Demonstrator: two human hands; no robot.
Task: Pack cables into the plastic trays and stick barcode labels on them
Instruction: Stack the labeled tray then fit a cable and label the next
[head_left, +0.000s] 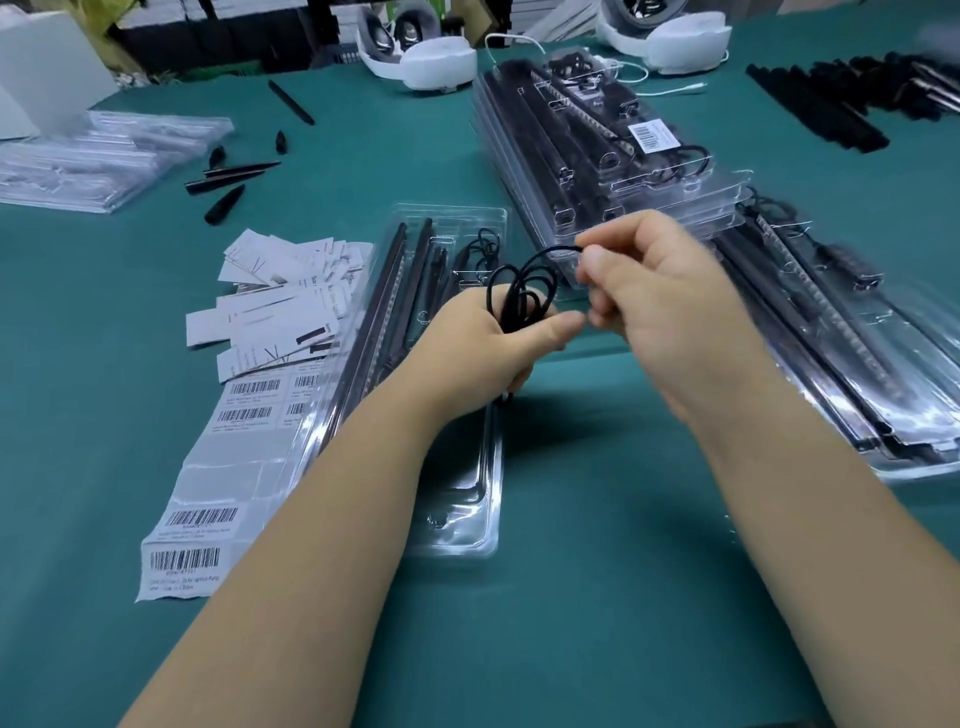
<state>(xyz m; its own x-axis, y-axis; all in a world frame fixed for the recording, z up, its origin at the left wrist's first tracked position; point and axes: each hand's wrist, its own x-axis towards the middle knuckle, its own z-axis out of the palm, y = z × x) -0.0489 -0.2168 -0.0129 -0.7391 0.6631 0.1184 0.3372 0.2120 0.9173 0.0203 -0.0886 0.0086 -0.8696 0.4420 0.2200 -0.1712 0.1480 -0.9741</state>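
Observation:
A thin black cable (522, 283), wound in loops, sits in my left hand (478, 348), which grips the bundle above the table. My right hand (654, 306) pinches the cable's free end just to the right and looks blurred. Below the hands lies an open clear plastic tray (457, 499) with long black strips and a small coiled cable in its far part. A sheet of barcode labels (208, 488) lies left of the tray.
Stacks of packed trays (597, 156) stand at the back right, one with a barcode label; more (841, 353) lie at the right. Leaflets (280, 301) lie left. Empty trays (98, 156), loose black parts (228, 182) and white headsets (421, 57) are farther back.

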